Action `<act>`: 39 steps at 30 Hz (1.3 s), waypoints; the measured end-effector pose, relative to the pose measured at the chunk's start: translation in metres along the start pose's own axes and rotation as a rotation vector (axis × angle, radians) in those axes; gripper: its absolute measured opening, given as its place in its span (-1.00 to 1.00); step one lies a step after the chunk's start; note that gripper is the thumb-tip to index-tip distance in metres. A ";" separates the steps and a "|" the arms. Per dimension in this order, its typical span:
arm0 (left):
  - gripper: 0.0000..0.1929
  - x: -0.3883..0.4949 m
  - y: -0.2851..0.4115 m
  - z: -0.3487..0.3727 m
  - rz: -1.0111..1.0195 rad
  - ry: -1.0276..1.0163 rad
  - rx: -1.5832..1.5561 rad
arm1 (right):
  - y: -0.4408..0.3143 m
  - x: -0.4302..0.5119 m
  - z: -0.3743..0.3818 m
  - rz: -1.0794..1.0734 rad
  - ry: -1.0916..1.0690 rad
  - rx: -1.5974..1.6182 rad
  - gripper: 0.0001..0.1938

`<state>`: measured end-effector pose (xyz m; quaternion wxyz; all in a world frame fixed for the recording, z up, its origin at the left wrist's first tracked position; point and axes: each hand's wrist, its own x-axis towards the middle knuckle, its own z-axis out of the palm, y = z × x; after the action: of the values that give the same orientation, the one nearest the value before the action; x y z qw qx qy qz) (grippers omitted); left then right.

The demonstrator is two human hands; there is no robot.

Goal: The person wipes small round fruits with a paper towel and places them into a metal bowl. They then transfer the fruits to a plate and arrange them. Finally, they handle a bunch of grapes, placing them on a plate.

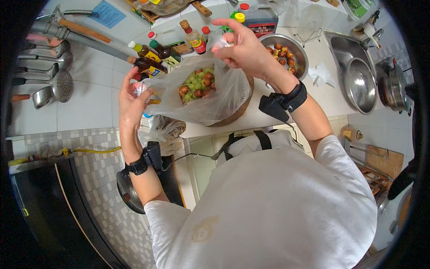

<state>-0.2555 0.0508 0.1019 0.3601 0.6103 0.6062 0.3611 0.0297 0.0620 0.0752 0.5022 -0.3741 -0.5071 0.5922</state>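
A clear plastic bag [231, 90] is stretched wide between my two hands over a round wooden board [231, 117]. Inside it lie green grapes [195, 83] mixed with round reddish-brown fruits [208, 76]. My left hand [131, 101] pinches one side of the bag's rim between thumb and fingers, close to the sauce bottles. At the opposite side my right hand [235, 47] grips a bunched part of the rim, its index finger pointing out. Behind my right forearm stands a steel bowl [304, 60] holding several more of the brown fruits [285, 53].
Sauce bottles [195, 37] line the wall behind the bag. A crumpled white tissue [320, 74] lies right of the bowl. Farther right are a sink [346, 43] and a tilted steel basin [361, 85]. Ladles [62, 84] hang at left; a wok [129, 191] is below my left arm.
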 end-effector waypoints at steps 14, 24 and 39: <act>-0.44 0.016 -0.035 -0.018 -0.133 -0.072 -0.546 | 0.019 -0.007 -0.010 -0.105 0.036 -0.199 -0.55; -0.81 -0.044 -0.047 0.020 -0.232 0.056 -0.332 | 0.019 -0.031 -0.021 -0.100 0.139 -0.468 -0.17; -0.77 0.010 -0.003 -0.018 -0.012 0.236 -0.531 | -0.025 0.022 0.000 -0.090 0.058 -0.214 -0.82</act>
<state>-0.2725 0.0613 0.1083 0.4363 0.4447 0.5319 0.5736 0.0305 0.0835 0.1007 0.5000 -0.4192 -0.5690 0.5006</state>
